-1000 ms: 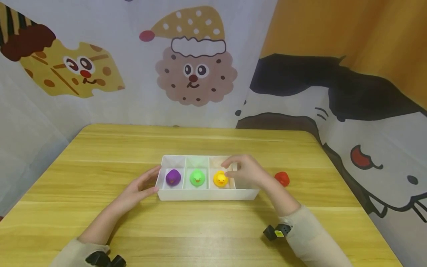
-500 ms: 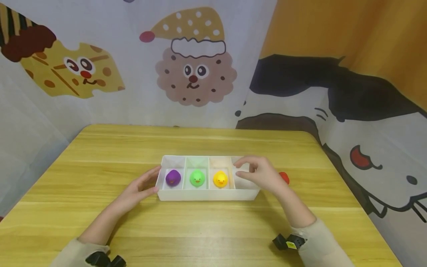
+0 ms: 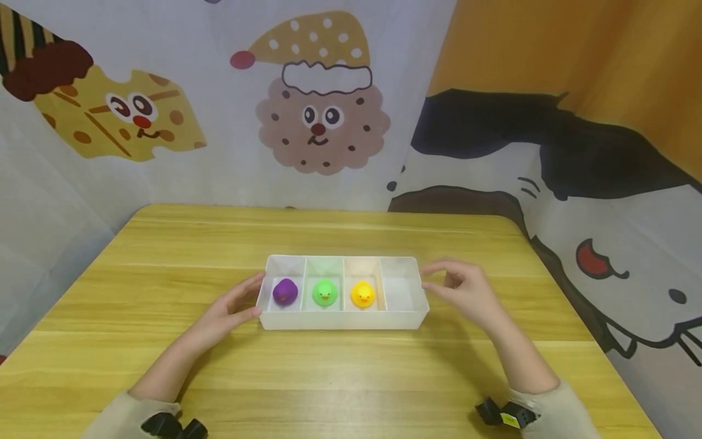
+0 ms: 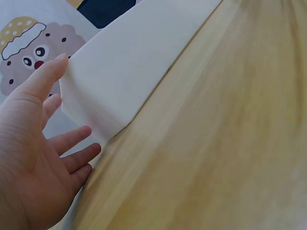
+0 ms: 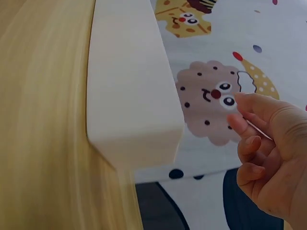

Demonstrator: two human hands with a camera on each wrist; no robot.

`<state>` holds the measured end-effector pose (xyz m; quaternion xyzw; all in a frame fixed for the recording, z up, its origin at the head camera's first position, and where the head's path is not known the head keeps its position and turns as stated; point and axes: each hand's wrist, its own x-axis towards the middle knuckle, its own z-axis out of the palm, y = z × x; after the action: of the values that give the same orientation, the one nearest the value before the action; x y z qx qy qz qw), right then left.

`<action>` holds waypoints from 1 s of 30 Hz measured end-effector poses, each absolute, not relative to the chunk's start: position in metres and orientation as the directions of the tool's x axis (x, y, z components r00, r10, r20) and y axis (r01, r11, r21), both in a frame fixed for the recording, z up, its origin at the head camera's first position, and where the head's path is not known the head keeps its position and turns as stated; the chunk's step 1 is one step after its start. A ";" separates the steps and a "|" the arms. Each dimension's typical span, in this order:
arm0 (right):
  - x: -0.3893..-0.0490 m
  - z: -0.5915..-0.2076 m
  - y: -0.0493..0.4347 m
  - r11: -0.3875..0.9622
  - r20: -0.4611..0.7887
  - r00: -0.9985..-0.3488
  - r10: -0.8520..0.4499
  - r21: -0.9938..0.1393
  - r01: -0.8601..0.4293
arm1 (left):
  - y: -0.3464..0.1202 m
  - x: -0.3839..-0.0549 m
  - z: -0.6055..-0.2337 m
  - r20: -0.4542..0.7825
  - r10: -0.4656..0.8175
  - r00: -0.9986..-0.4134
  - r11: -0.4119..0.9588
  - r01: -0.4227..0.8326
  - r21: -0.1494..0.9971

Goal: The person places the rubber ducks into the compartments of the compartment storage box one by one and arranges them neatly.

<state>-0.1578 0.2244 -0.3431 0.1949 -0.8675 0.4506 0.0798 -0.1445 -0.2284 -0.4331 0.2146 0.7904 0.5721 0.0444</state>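
Note:
A white box with several compartments in a row lies lengthwise on the table. From the left, its compartments hold a purple toy duck, a green toy duck and a yellow toy duck; the rightmost holds nothing. My left hand touches the box's left end, thumb at its near corner, fingers loosely extended in the left wrist view. Beside the right end hovers my right hand, fingers bent and nothing between them; the right wrist view shows it apart from the box. It hides the red toy.
The wooden table runs back to a curtain printed with cartoon figures. Its right edge slopes away past my right hand. A small black camera sits on each wrist.
My right hand has moved right, from beside the yellow duck, over the rightmost compartment, to beyond the box's right end. The red toy has become hidden behind it. My left hand stays put.

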 end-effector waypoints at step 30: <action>-0.152 -0.375 0.303 0.678 0.242 -0.967 -0.075 -0.699 -0.228 | -0.227 -0.143 -0.431 0.170 0.387 -0.906 0.254 0.282 0.925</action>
<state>-0.1521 0.3028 -0.3754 0.0832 -0.9109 0.3923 0.0972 -0.1435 -0.2272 -0.4311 0.2115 0.7907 0.5728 0.0456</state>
